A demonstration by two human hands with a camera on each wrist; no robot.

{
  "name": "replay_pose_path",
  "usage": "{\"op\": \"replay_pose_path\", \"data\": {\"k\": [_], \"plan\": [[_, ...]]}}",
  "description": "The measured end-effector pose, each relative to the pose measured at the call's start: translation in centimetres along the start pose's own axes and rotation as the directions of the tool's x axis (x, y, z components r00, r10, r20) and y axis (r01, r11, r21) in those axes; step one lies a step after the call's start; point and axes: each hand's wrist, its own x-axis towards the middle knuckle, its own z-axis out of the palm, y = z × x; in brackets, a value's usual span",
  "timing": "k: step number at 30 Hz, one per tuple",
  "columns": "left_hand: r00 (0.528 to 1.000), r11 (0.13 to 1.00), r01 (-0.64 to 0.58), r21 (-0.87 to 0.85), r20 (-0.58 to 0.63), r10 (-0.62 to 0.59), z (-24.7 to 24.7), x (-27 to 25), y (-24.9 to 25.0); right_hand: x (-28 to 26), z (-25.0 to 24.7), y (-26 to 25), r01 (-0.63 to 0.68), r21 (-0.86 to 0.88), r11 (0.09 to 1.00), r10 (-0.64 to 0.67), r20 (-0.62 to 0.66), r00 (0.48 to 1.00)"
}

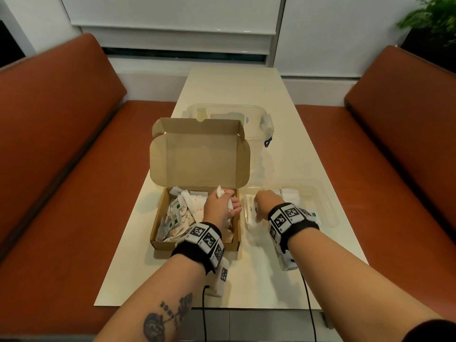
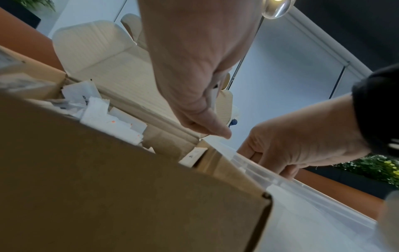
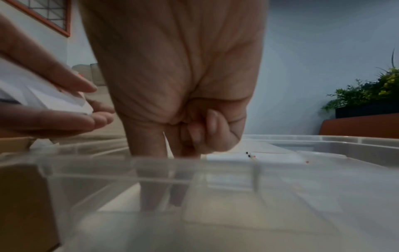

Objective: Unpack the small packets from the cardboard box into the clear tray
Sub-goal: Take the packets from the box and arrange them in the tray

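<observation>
Matt brown cardboard box; glossy clear plastic tray

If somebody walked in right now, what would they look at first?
Probably the open brown cardboard box near the table's front edge, stuffed with crumpled small white packets. The left hand holds a few packets over it, while the right hand reaches into the clear plastic tray beside the box, where more packets lie flat.
</observation>
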Motion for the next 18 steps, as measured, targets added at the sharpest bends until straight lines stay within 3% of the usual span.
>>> {"op": "replay_pose_path", "data": {"k": [11, 15, 18], "plan": [[0.999, 1.000, -0.010, -0.025, 0.045, 0.011, 0.2, -0.6, 0.1, -0.5, 0.4, 0.5, 0.040, 0.021, 0.999, -0.039, -0.066, 0.997], [0.996, 0.998, -0.046, -0.037, 0.077, 0.048, 0.1, -0.9, 0.1, -1.3, -0.1, 0.7, 0.111, 0.350, 0.930, 0.001, -0.304, 0.953], [0.990, 0.996, -0.065, -0.060, 0.119, 0.072, -0.1, -1.1, -0.2, -2.3, -1.0, 0.4, 0.243, 0.620, 0.746, 0.007, -0.372, 0.928]]}}
